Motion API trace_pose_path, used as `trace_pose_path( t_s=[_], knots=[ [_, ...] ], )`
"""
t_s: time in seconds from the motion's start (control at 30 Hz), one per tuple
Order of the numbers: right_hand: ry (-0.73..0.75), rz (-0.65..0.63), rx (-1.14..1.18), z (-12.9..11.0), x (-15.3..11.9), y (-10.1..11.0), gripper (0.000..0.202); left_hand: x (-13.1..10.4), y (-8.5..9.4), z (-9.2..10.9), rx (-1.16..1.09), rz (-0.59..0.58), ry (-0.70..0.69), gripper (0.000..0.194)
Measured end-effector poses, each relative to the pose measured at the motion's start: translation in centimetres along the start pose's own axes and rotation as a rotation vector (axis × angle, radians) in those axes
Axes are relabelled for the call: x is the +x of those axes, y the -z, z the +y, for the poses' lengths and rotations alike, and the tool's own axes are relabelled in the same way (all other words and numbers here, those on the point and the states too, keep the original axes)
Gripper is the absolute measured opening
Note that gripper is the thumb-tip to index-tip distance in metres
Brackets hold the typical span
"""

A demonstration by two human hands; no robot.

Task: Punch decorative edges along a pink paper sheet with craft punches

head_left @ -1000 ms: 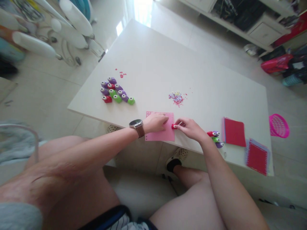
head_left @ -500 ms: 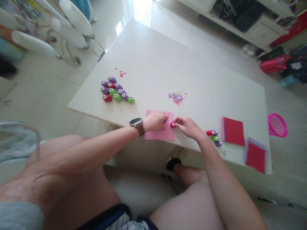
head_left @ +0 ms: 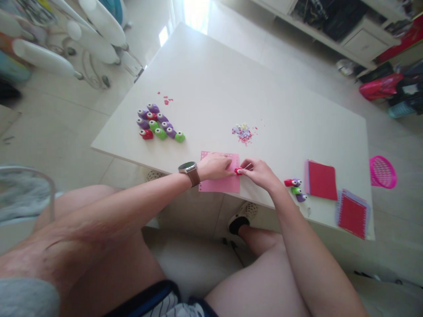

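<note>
A pink sheet (head_left: pixel 220 185) with small holes along its edges lies at the near edge of the white table (head_left: pixel 211 88). Across the sheet rests my left hand (head_left: pixel 216 166), a watch on its wrist; its fingers are curled and largely hidden, so their grip is unclear. My right hand (head_left: pixel 256 171) is closed on a small red punch (head_left: pixel 237 171) at the sheet's right edge. Beyond the sheet is a pile of tiny coloured paper pieces (head_left: pixel 243 134).
Several purple, green and red punches (head_left: pixel 160 123) stand at the left. More punches (head_left: pixel 297 190) sit right of my right hand, beside a red paper stack (head_left: pixel 322 180) and a second, hole-edged stack (head_left: pixel 353 215). A pink basket (head_left: pixel 382 171) is past the table's right edge.
The fingers of my right hand have shifted slightly on the red punch, which still sits at the sheet's right edge. My left hand has hardly moved.
</note>
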State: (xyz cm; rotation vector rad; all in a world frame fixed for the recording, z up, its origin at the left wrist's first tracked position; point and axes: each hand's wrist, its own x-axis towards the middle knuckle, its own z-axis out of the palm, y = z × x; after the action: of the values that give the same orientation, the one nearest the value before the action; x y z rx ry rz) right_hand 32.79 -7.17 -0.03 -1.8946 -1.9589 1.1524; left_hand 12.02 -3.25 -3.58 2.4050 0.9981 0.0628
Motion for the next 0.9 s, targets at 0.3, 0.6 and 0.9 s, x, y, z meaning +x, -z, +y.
trace_pose_path(
  t_s=[0.3,0.6,0.9],
  knots=[
    [-0.163,0.049,-0.134,-1.0,0.9,-0.1,0.035,0.9,1.1,1.6,0.032,-0.089,0.166,0.073],
    [-0.228,-0.037,-0.239,-1.8,1.9,-0.1,0.031,1.6,2.1,2.4,0.061,-0.219,0.23,0.058],
    [-0.245,-0.074,-0.233,-2.1,2.2,0.0,0.024,2.1,2.9,2.8,0.117,-0.313,0.204,0.056]
  ],
)
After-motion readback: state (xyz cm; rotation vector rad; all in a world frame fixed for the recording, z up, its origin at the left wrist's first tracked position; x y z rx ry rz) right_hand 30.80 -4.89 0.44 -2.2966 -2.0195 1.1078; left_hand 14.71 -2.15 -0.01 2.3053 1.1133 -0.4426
